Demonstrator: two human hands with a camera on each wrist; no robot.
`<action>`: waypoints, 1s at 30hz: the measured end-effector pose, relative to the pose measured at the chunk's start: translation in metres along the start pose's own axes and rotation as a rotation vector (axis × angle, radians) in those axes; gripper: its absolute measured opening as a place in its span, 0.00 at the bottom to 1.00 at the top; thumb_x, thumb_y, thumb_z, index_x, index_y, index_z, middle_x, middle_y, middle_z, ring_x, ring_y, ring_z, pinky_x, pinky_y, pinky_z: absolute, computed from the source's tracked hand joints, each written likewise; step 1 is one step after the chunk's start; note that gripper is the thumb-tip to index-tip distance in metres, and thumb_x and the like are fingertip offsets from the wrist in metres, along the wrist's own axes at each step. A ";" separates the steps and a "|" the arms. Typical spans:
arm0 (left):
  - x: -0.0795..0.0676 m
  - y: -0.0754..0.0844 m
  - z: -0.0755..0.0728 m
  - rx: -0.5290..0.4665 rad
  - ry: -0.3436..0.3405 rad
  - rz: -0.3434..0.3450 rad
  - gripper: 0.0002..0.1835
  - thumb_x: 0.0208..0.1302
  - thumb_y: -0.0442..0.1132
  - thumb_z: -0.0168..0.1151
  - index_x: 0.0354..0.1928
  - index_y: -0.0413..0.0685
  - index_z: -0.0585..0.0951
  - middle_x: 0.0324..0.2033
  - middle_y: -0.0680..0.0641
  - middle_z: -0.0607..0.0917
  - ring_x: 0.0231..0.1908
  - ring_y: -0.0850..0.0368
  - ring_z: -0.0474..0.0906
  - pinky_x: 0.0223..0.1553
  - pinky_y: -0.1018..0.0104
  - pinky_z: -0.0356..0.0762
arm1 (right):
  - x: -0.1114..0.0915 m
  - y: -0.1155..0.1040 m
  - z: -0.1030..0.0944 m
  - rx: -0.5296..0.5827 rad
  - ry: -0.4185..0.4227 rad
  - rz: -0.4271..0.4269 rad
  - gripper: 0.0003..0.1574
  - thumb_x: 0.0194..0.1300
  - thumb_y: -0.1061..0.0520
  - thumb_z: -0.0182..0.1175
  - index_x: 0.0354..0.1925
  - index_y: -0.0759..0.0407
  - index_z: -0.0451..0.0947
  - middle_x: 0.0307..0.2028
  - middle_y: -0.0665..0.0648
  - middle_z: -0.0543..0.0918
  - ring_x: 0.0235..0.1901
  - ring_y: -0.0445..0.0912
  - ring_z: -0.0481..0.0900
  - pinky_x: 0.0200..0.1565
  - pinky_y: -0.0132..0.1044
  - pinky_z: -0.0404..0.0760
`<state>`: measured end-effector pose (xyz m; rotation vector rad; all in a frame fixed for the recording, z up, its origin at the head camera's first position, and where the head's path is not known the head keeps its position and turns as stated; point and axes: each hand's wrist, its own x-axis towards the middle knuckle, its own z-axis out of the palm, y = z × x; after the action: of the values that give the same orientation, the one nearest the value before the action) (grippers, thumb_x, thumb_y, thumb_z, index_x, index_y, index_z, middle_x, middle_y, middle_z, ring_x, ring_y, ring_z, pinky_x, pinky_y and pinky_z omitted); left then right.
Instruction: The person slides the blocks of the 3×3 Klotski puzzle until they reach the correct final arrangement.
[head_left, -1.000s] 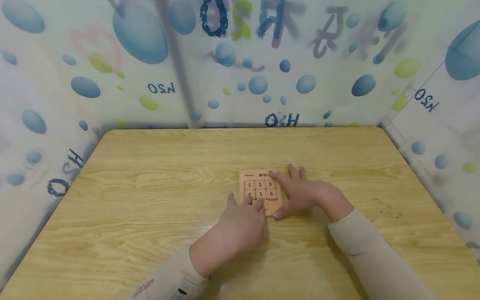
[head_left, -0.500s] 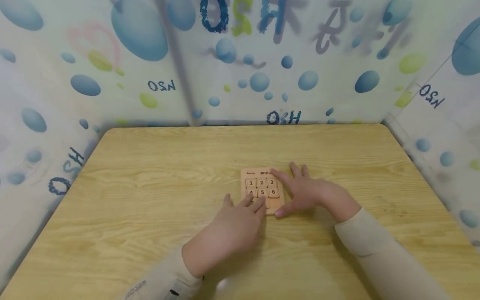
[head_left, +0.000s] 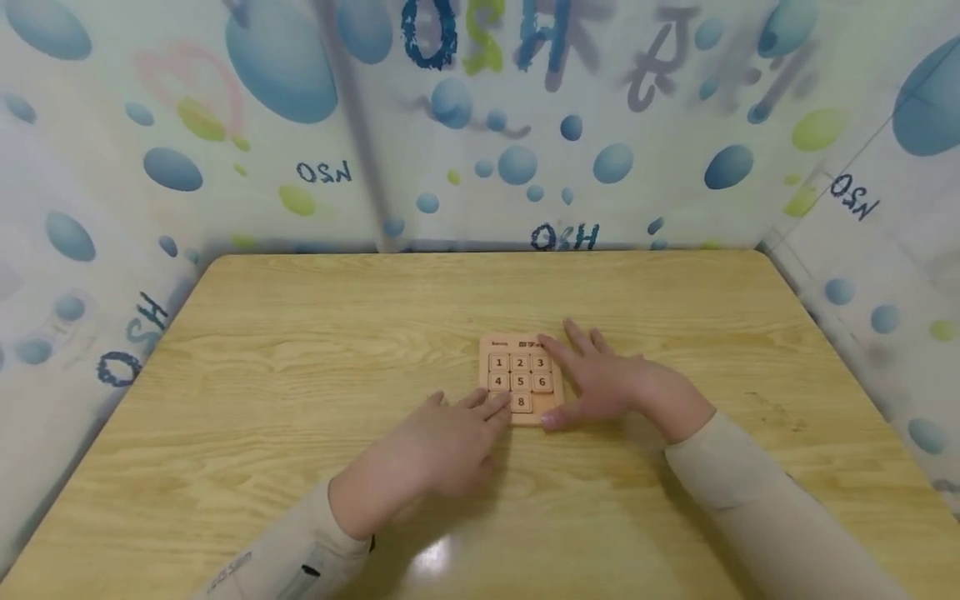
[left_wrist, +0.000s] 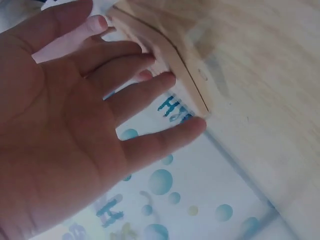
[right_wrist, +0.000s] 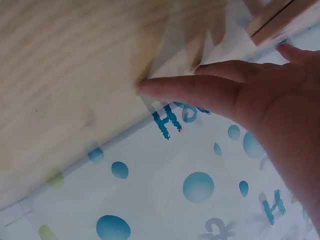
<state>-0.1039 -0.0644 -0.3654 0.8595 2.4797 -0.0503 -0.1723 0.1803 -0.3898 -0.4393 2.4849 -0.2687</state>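
A wooden sliding number puzzle (head_left: 548, 405) lies flat near the table's middle. Its tiles 1 to 6 fill the top two rows, and the 8 tile (head_left: 521, 403) is in the middle of the bottom row. The bottom-right cell has no tile. My left hand (head_left: 450, 446) touches the lower-left corner with loosely straight fingertips, covering the tile there. At the right side, my right hand (head_left: 603, 385) rests with its index fingertip on the top-right corner and its thumb by the bottom-right one. The puzzle's side edge (left_wrist: 172, 57) shows beyond the left fingers in the left wrist view.
The puzzle lies on a wood-grain table (head_left: 315, 333) with rounded back corners. A pale wall (head_left: 645, 200) printed with blue and green bubbles stands along its back, with similar panels at both sides.
My left hand has drawn to the left and slightly back, off the bottom middle, uncovering the 4 and 8 tiles. My right hand stays at the puzzle's right side.
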 end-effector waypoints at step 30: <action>-0.002 -0.002 -0.004 -0.050 -0.049 0.034 0.36 0.80 0.54 0.56 0.83 0.52 0.63 0.85 0.53 0.56 0.84 0.49 0.55 0.79 0.41 0.66 | 0.001 -0.001 -0.003 -0.002 -0.025 -0.058 0.73 0.63 0.20 0.64 0.88 0.41 0.37 0.88 0.60 0.38 0.85 0.71 0.37 0.74 0.84 0.46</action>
<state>-0.1053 -0.0668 -0.3614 0.8682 2.4101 0.0027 -0.1745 0.1793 -0.3880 -0.5133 2.4514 -0.2825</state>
